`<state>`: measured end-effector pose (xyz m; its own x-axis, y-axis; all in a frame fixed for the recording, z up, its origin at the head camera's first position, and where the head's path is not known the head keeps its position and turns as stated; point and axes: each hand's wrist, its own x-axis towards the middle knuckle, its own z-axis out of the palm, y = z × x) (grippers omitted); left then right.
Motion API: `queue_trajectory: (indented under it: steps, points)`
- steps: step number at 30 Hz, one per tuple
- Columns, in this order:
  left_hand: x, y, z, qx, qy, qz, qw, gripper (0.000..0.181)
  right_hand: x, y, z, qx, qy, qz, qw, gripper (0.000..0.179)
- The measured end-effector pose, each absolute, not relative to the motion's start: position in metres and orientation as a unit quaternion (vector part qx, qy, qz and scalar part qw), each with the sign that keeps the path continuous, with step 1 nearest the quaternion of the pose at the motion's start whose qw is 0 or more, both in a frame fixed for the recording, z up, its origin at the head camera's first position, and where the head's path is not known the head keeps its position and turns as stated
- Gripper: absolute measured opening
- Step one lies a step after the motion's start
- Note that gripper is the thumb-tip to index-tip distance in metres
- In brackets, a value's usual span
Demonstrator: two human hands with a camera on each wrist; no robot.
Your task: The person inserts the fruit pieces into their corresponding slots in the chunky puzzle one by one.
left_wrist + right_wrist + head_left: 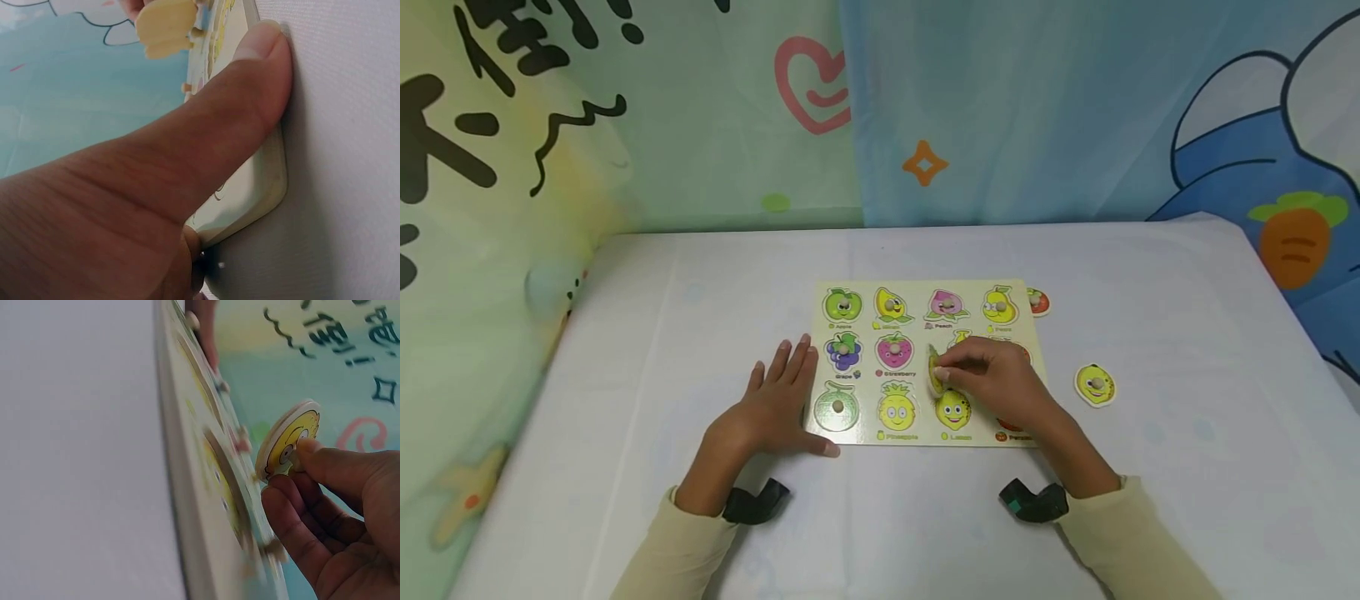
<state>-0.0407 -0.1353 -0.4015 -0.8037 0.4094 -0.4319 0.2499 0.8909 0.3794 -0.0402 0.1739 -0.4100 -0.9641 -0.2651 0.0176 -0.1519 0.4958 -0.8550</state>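
Note:
My right hand (992, 375) pinches a yellow fruit puzzle piece (294, 437) by its small knob. The piece has a smiling face and stands on edge, tilted above the middle of the fruit puzzle board (868, 412). Its plain wooden back (165, 28) shows in the left wrist view. My left hand (767, 417) lies at the board's left side with fingers straight and spread, its thumb along the near edge. Knobbed pieces such as the apple (842, 307), grape (844, 353) and strawberry (894, 353) sit in the board. My right hand hides some pictures on the right.
On the white-covered table (700, 292), a round yellow face piece (1095, 385) lies right of the board. A red piece (1039, 302) peeks out at the board's upper right edge. Patterned curtains (1000, 108) hang behind. Black wrist cameras (756, 502) sit at both cuffs.

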Motion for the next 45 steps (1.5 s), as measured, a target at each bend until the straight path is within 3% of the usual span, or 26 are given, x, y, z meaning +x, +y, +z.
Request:
queue_trajectory:
  steps: [8,23,45]
  points:
    - [-0.04,-0.136,-0.4,0.175,0.937,0.155,0.259,0.132,-0.029,0.145,-0.414,-0.168,0.852,-0.49,0.08,0.007]
    - [-0.041,-0.134,-0.4,0.176,0.938,0.15,0.258,0.133,-0.025,0.136,-0.415,-0.225,0.875,-0.425,0.062,0.009]
    - [-0.041,-0.134,-0.401,0.175,0.937,0.155,0.26,0.133,-0.029,0.147,-0.406,-0.168,0.891,-0.42,0.044,0.013]
